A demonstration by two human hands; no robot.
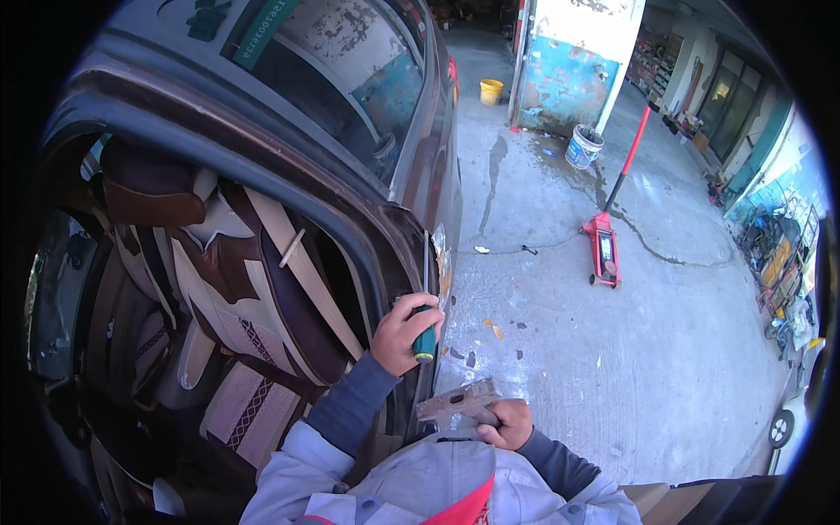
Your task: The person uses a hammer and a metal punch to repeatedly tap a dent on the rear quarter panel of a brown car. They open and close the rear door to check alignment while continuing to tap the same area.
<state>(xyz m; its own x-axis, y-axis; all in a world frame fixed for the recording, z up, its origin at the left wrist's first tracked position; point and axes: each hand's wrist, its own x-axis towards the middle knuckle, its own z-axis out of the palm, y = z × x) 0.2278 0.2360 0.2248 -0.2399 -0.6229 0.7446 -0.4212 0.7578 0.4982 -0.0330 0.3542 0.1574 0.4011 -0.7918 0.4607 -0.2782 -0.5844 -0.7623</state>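
Note:
My left hand (404,334) is closed round a green-handled screwdriver (424,343), held at the edge of the brown car's door opening. The yellowish butt of its handle points toward me, while the shaft is hidden by the hand and the bodywork. Just to the right and nearer to me, my right hand (511,425) grips a hammer (457,402) by its handle. The worn, rusty hammer head lies to the left of that hand, apart from the screwdriver. Beyond my left hand, the car's side panel (441,254) shows a bare, scraped patch.
To the left, the car's open doorway shows a brown and beige seat (236,332) with a seat belt (302,262). A red floor jack (604,249) stands on the concrete. Farther back are a yellow bucket (491,92) and a white-blue bucket (584,147). Clutter (779,271) lines the right wall.

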